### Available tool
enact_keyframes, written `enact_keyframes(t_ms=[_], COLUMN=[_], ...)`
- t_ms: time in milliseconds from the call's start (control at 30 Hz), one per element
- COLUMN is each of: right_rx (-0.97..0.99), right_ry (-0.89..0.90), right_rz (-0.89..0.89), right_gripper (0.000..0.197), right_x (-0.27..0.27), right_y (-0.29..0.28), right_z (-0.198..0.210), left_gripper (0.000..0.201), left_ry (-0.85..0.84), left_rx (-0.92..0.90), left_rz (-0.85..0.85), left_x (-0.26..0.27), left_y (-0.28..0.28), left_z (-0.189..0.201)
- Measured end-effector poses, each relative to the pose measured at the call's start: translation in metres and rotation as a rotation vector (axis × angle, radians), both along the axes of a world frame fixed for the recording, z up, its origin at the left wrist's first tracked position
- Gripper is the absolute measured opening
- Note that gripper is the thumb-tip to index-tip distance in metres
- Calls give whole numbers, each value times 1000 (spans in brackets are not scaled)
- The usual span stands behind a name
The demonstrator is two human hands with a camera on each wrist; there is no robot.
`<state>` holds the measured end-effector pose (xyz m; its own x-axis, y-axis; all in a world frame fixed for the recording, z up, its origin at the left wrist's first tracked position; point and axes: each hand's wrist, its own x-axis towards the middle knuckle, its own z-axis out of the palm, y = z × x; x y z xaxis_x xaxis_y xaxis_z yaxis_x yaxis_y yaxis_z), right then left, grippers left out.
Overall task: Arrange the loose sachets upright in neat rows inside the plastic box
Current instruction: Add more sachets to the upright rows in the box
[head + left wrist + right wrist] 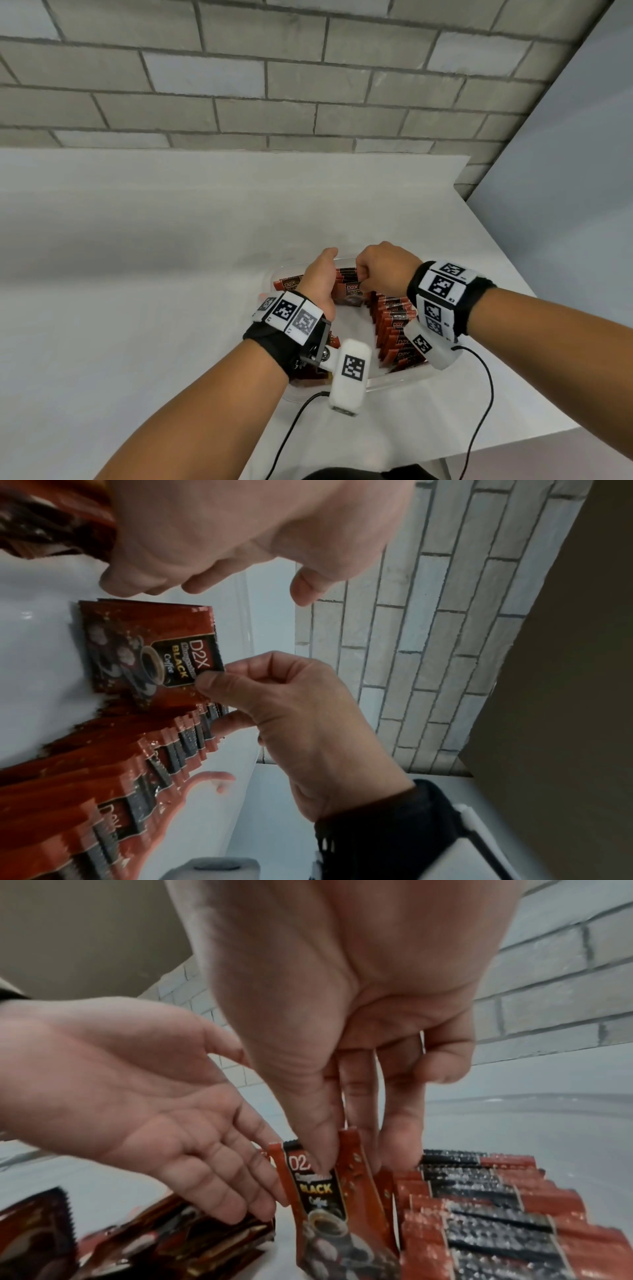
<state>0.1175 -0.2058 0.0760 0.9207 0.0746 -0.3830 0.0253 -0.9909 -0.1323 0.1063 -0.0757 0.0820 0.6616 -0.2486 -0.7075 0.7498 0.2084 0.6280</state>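
Inside the plastic box (394, 380), one row of sachets (394, 329) stands upright; the right hand (380, 270) pinches a sachet (352, 291) beside it, the left hand (318, 277) is spread flat, and loose sachets (164, 1240) remain.

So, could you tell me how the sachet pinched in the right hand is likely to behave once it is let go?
The sachet looks thin and slightly bowed, so it is probably floppy and light. Pinched only at its top edge by the right hand, it may well lean or tip unless the row beside it props it. Its glossy foil probably makes it a little slippery.
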Motion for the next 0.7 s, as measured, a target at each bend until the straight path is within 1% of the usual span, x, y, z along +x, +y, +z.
enact_keyframes(t_ms=[100, 200, 300, 400, 533, 700], right_rx=[-65, -108, -172, -221, -257, -260], right_ry=[-7, 0, -12, -32, -47, -52], right_rz=[22, 31, 51, 67, 89, 123], right_gripper=[14, 22, 13, 20, 17, 22], right_x=[3, 3, 1, 1, 3, 4], right_y=[2, 5, 8, 8, 9, 9], right_z=[-4, -8, -10, -11, -12, -12], left_gripper=[30, 31, 31, 30, 31, 29], left_ry=[17, 21, 23, 23, 36, 41], left_rx=[-19, -24, -39, -46, -63, -92], left_rz=[5, 1, -8, -19, -44, -25], left_x=[4, 7, 8, 9, 10, 10], left_y=[-1, -1, -1, -1, -1, -1], left_z=[-5, -10, -14, -17, -19, -20])
